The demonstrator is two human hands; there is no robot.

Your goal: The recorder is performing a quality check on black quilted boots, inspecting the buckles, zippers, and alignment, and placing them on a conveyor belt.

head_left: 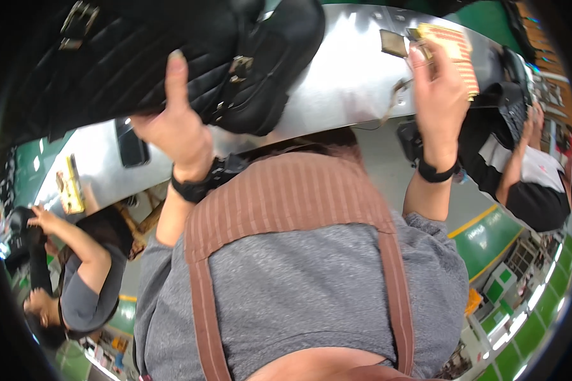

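Observation:
A tall black quilted boot (140,70) with straps and metal buckles lies on its side across the far left of the metal bench. My left hand (178,130) grips its shaft, thumb laid over the quilting and fingers out of sight underneath. The boot's foot end points to the right. At the far right, my right hand (440,86) is closed, with bent fingers at the edge of a yellow and red striped pad or box (462,54). Whatever is between those fingertips is too small to make out. Beside them rests a small brownish square piece (394,43).
The shiny metal bench (343,70) carries a black phone-like slab (132,145) near my left wrist and a yellow object (73,184) farther left. A thin strip (395,98) hangs at the near edge. Co-workers sit at left (89,273) and right (521,171).

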